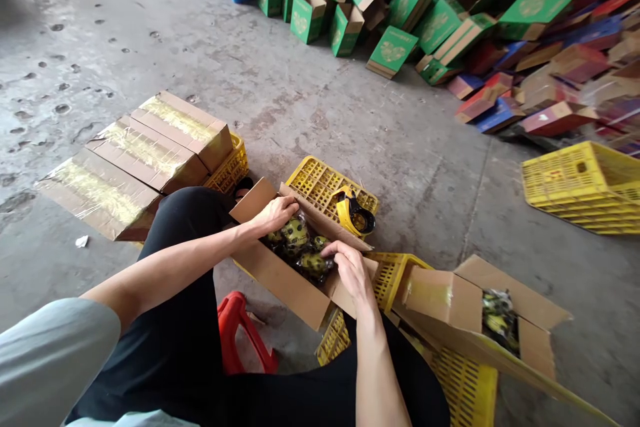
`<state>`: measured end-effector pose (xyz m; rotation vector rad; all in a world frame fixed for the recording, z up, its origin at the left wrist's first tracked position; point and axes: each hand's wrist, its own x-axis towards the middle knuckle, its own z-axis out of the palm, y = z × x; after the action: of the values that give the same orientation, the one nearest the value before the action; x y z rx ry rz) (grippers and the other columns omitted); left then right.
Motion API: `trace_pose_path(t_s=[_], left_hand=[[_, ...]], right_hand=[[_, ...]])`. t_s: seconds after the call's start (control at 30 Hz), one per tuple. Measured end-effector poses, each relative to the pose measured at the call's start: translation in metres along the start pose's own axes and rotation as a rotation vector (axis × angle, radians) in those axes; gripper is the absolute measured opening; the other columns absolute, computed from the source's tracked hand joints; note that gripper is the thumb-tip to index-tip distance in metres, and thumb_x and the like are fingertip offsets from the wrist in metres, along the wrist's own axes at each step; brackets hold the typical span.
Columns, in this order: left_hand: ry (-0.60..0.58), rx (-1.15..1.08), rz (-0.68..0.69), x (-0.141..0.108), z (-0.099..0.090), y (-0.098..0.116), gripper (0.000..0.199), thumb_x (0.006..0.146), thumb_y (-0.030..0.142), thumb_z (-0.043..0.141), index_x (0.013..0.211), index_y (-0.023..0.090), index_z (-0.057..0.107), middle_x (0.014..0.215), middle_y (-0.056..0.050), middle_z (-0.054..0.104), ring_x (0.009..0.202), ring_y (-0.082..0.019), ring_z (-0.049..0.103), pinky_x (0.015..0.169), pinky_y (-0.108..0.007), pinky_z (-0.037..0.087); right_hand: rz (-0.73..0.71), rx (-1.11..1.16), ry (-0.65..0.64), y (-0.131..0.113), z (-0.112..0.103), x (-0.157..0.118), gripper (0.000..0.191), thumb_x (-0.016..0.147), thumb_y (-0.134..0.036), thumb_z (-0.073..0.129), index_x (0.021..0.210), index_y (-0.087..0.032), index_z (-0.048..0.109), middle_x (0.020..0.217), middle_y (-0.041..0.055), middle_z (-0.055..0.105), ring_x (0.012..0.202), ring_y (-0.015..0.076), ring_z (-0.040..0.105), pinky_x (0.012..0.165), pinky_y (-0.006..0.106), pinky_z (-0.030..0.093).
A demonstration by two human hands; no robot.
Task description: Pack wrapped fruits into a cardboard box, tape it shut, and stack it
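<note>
Lying against left fingers [288,205] (seemingly together) and parted right fingers [334,249] are bagged items [295,232].

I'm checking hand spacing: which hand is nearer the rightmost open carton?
Right. The right hand is over the middle carton's end facing the rightmost open carton; the left hand is farther off, toward the opposite end.

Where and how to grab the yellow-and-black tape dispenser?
Probably by the black loop of the tape dispenser, right hand from above and the right: the loop faces right at the crate's end, while the carton flap crowds the near side.
</note>
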<state>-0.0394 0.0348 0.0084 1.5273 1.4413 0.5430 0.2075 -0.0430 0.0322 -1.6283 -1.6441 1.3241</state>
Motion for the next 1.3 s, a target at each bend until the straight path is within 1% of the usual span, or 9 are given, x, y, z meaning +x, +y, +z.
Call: trace_pose_path(t_s=[0.1, 0.17, 0.23, 0.37, 0.47, 0.63, 0.93, 1.1, 1.3], left_hand=[[-0.007, -0.213, -0.099, -0.004, 0.007, 0.001, 0.024, 0.095, 0.032, 0.052, 0.078, 0.017, 0.060, 0.077, -0.003, 0.065, 0.076, -0.018, 0.061, 0.073, -0.028, 0.050], [-0.041, -0.390, -0.220, -0.010, 0.016, 0.001, 0.022, 0.094, 0.034, 0.057, 0.087, 0.016, 0.065, 0.083, -0.004, 0.068, 0.081, -0.019, 0.063, 0.073, -0.028, 0.053], [-0.118, -0.557, -0.343, -0.016, 0.024, 0.002, 0.023, 0.093, 0.037, 0.062, 0.100, 0.015, 0.067, 0.094, -0.006, 0.071, 0.087, -0.020, 0.066, 0.073, -0.028, 0.056], [-0.344, -0.745, -0.443, -0.025, 0.031, 0.004, 0.051, 0.088, 0.059, 0.072, 0.119, 0.019, 0.068, 0.116, -0.011, 0.072, 0.100, -0.025, 0.068, 0.072, -0.031, 0.061], [-0.514, -0.752, -0.432, -0.025, 0.029, 0.004, 0.068, 0.080, 0.074, 0.073, 0.121, 0.019, 0.073, 0.124, -0.013, 0.072, 0.111, -0.029, 0.067, 0.076, -0.032, 0.061], [-0.643, -0.774, -0.294, -0.024, 0.025, 0.000, 0.068, 0.069, 0.061, 0.089, 0.120, 0.019, 0.075, 0.122, -0.012, 0.073, 0.109, -0.027, 0.068, 0.080, -0.032, 0.059], [-0.631, -0.657, -0.179, -0.019, 0.023, -0.010, 0.063, 0.074, 0.070, 0.082, 0.106, 0.016, 0.076, 0.097, -0.007, 0.073, 0.079, -0.015, 0.065, 0.064, -0.024, 0.054], [-0.626, -0.627, -0.217, -0.020, 0.023, -0.007, 0.069, 0.072, 0.078, 0.077, 0.103, 0.015, 0.077, 0.090, -0.006, 0.074, 0.068, -0.013, 0.062, 0.058, -0.023, 0.048], [-0.553, -0.565, -0.257, -0.023, 0.025, -0.006, 0.071, 0.073, 0.083, 0.071, 0.087, 0.013, 0.077, 0.077, -0.004, 0.071, 0.060, -0.011, 0.057, 0.057, -0.024, 0.046]], right_hand=[[-0.064, 0.066, -0.044, -0.008, 0.007, -0.002, 0.031, 0.092, -0.033, 0.054, 0.116, -0.026, 0.072, 0.122, 0.0051, 0.075, 0.119, 0.0271, 0.066, 0.108, 0.042, 0.048], [-0.106, 0.121, -0.061, -0.011, 0.013, -0.003, 0.052, 0.089, -0.040, 0.069, 0.139, -0.027, 0.061, 0.141, 0.0066, 0.067, 0.129, 0.0275, 0.062, 0.112, 0.042, 0.048], [-0.116, 0.141, -0.082, -0.011, 0.016, -0.003, 0.066, 0.085, -0.044, 0.077, 0.146, -0.029, 0.054, 0.149, 0.0072, 0.061, 0.132, 0.0278, 0.061, 0.110, 0.042, 0.051], [-0.015, 0.105, -0.065, -0.006, 0.016, -0.001, 0.046, 0.092, -0.055, 0.067, 0.130, -0.029, 0.066, 0.132, 0.0070, 0.072, 0.116, 0.0287, 0.071, 0.099, 0.042, 0.059], [0.128, 0.166, -0.024, 0.000, 0.013, 0.002, 0.049, 0.093, -0.069, 0.055, 0.111, -0.026, 0.071, 0.110, 0.0090, 0.078, 0.086, 0.0286, 0.078, 0.075, 0.041, 0.064], [0.295, 0.279, 0.047, 0.011, 0.012, 0.006, 0.061, 0.086, -0.079, 0.056, 0.108, -0.024, 0.071, 0.099, 0.0116, 0.078, 0.061, 0.0273, 0.074, 0.055, 0.041, 0.062], [0.174, 0.289, 0.124, 0.006, 0.009, 0.003, 0.047, 0.084, -0.068, 0.069, 0.090, -0.022, 0.077, 0.099, 0.0076, 0.078, 0.091, 0.0264, 0.071, 0.075, 0.034, 0.060], [0.224, 0.350, 0.149, 0.007, 0.011, 0.004, 0.050, 0.082, -0.067, 0.072, 0.101, -0.021, 0.080, 0.112, 0.0093, 0.078, 0.097, 0.0279, 0.071, 0.077, 0.036, 0.060], [0.246, 0.412, 0.120, 0.004, 0.010, 0.002, 0.053, 0.082, -0.060, 0.076, 0.121, -0.025, 0.075, 0.136, 0.0099, 0.071, 0.124, 0.0305, 0.066, 0.096, 0.040, 0.059]])
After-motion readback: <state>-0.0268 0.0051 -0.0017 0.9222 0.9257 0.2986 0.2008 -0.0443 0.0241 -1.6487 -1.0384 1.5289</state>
